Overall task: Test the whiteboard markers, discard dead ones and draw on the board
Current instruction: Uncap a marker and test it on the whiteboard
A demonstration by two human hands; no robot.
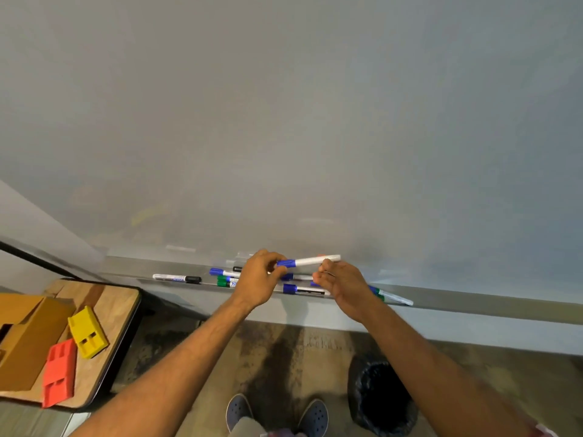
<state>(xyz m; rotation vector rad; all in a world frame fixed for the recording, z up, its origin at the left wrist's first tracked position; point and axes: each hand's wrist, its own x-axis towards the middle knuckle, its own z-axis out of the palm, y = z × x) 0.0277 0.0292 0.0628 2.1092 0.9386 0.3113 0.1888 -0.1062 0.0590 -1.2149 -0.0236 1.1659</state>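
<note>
Blank whiteboard (pixel 284 105) fills the head view. Just above its tray (pixel 457 302), the left hand (pixel 257 279) pinches the blue cap of a marker (pixel 310 261) while the right hand (pixel 339 280) pinches its white barrel. A sharp pull could fling the cap past the bin (pixel 381 395) below.

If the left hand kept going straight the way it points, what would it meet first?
Probably the whiteboard just above the tray; the left hand grips the blue cap of the marker, pointing up toward it. Depth is unclear.
</note>
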